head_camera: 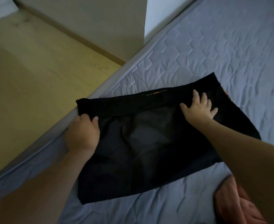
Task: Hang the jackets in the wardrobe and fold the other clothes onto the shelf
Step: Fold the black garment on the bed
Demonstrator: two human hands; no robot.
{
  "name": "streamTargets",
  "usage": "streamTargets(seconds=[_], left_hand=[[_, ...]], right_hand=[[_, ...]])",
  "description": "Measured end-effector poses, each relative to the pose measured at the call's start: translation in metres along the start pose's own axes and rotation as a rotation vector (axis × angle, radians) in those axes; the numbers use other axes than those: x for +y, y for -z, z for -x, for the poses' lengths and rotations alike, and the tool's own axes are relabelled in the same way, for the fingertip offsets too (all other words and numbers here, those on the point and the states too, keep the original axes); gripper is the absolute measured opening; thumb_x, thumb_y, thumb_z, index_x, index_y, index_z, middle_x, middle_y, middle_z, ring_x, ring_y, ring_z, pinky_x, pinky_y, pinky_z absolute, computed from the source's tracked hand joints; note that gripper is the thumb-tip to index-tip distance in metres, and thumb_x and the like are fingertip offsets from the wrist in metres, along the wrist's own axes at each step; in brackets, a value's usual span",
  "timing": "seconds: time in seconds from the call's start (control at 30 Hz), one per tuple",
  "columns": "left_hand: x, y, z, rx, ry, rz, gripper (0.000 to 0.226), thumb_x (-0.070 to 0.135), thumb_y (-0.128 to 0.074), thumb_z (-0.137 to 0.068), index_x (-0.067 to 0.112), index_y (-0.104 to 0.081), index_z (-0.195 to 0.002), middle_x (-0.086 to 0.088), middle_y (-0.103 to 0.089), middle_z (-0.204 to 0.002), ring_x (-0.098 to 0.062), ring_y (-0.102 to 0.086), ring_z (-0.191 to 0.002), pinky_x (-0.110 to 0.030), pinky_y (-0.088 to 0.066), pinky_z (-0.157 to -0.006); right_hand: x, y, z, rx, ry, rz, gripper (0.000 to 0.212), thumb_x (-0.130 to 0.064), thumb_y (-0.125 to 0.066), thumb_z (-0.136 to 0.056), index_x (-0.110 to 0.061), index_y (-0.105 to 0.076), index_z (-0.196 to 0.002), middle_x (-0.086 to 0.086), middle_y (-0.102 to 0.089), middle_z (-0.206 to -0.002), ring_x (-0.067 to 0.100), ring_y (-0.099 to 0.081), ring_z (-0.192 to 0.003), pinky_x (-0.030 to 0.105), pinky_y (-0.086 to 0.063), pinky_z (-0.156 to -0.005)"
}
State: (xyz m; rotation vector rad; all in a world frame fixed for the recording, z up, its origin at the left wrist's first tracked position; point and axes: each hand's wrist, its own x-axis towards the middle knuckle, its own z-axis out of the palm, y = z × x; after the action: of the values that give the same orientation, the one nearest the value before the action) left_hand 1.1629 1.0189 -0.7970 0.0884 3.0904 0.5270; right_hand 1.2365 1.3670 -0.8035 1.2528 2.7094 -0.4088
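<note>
A crumpled pink cloth (pixel 236 206) lay nearest you. Your left hand (pixel 82 135) curled its fingers around the flat black garment's (pixel 146 143) folded edge on the quilted grey mattress (pixel 214 50); your right hand (pixel 197 109) pressed it, fingers spread. No writing was legible.

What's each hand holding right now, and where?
Left hand grips the black garment at its folded edge's left corner; right hand presses flat on it.

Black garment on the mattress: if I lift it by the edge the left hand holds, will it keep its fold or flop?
The black garment will probably flop: it lies flat, following the mattress, so it looks thin and limp. It is likely light, since the right hand flattens it with spread fingers. The left hand grips only one corner, so the rest would likely sag.
</note>
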Motion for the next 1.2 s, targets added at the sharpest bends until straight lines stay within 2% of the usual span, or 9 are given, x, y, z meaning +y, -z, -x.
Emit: streamTargets(seconds=[0.07, 0.17, 0.3, 0.5, 0.7, 0.87, 0.93, 1.07, 1.2], left_hand=[[0.000, 0.003, -0.003, 0.087, -0.120, 0.023, 0.037, 0.033, -0.041, -0.101, 0.001, -0.055, -0.088, -0.016, -0.055, -0.084, -0.036, -0.055, -0.073, -0.039, -0.040, -0.055], [0.002, 0.004, -0.018, 0.083, 0.110, 0.296, 0.033, 0.036, -0.040, -0.102, 0.004, -0.049, -0.101, -0.005, -0.050, -0.084, -0.024, -0.048, -0.072, -0.032, -0.032, -0.056], [0.003, 0.001, -0.024, 0.184, 0.123, 0.350, 0.039, 0.039, -0.040, -0.101, 0.001, -0.046, -0.111, -0.010, -0.055, -0.086, -0.024, -0.049, -0.068, -0.031, -0.030, -0.052], [-0.006, -0.013, -0.036, -0.005, 0.244, 0.251, 0.051, 0.043, -0.041, -0.098, -0.003, -0.049, -0.118, -0.025, -0.058, -0.112, -0.044, -0.057, -0.099, -0.052, -0.050, -0.081], [0.009, -0.014, -0.061, -0.038, 0.439, 0.205, 0.066, 0.059, -0.040, -0.093, 0.000, -0.056, -0.119, -0.024, -0.056, -0.120, -0.046, -0.054, -0.108, -0.055, -0.046, -0.092], [0.006, -0.018, -0.069, 0.038, 0.531, 0.081, 0.068, 0.057, -0.039, -0.095, -0.001, -0.044, -0.129, -0.024, -0.041, -0.135, -0.045, -0.039, -0.123, -0.060, -0.034, -0.099], [0.018, -0.021, -0.057, 0.174, 0.361, 0.001, 0.069, 0.056, -0.041, -0.094, 0.001, -0.039, -0.135, -0.024, -0.034, -0.140, -0.042, -0.031, -0.130, -0.066, -0.021, -0.107], [0.079, -0.044, -0.012, 0.096, -0.449, -0.159, 0.070, 0.065, -0.022, -0.092, 0.022, -0.027, -0.147, -0.012, -0.026, -0.155, -0.036, -0.017, -0.144, -0.072, 0.000, -0.106], [0.103, -0.084, 0.003, -0.228, -0.509, -0.365, 0.091, 0.089, 0.005, -0.072, 0.039, 0.021, -0.147, 0.003, 0.023, -0.159, -0.029, 0.026, -0.144, -0.075, 0.015, -0.099]], right_hand=[[-0.012, -0.014, 0.003, -0.048, 0.063, 0.048, 0.077, -0.063, -0.042, -0.088, -0.044, 0.002, -0.149, 0.004, 0.010, -0.161, 0.032, 0.005, -0.147, 0.066, -0.001, -0.110], [-0.023, -0.022, -0.003, -0.029, 0.042, -0.003, 0.075, -0.066, -0.041, -0.087, -0.051, 0.003, -0.145, -0.003, 0.018, -0.159, 0.031, 0.015, -0.146, 0.071, 0.001, -0.105], [-0.022, -0.001, -0.038, 0.116, -0.336, -0.287, 0.091, -0.073, -0.041, -0.082, -0.030, -0.004, -0.153, 0.006, -0.001, -0.161, 0.032, 0.003, -0.147, 0.070, 0.001, -0.107], [0.024, 0.023, -0.070, 0.078, -0.368, -0.100, 0.103, -0.077, -0.041, -0.080, -0.012, -0.007, -0.152, 0.014, -0.015, -0.157, 0.031, -0.011, -0.145, 0.060, -0.001, -0.114], [0.029, 0.025, -0.080, 0.184, -0.349, -0.193, 0.049, -0.043, -0.037, -0.097, -0.012, -0.036, -0.134, 0.017, -0.035, -0.144, 0.034, -0.028, -0.136, 0.051, -0.015, -0.111], [0.008, 0.029, -0.083, 0.273, -0.432, -0.367, 0.046, -0.022, -0.036, -0.097, -0.009, -0.031, -0.141, 0.016, -0.024, -0.154, 0.032, -0.029, -0.137, 0.047, -0.017, -0.113], [-0.002, 0.020, -0.066, 0.346, -0.338, -0.205, 0.056, -0.020, -0.035, -0.094, -0.013, -0.022, -0.148, 0.013, -0.005, -0.160, 0.031, -0.014, -0.144, 0.051, 0.000, -0.115], [-0.009, -0.012, -0.026, 0.280, 0.525, 0.144, 0.065, -0.056, -0.025, -0.095, -0.029, -0.011, -0.152, 0.002, -0.001, -0.162, 0.023, 0.004, -0.148, 0.051, 0.020, -0.109], [0.002, -0.049, -0.024, 0.084, 0.617, 0.303, 0.067, -0.067, -0.002, -0.089, -0.040, 0.012, -0.149, -0.005, 0.014, -0.161, 0.017, 0.018, -0.146, 0.053, 0.014, -0.116]])
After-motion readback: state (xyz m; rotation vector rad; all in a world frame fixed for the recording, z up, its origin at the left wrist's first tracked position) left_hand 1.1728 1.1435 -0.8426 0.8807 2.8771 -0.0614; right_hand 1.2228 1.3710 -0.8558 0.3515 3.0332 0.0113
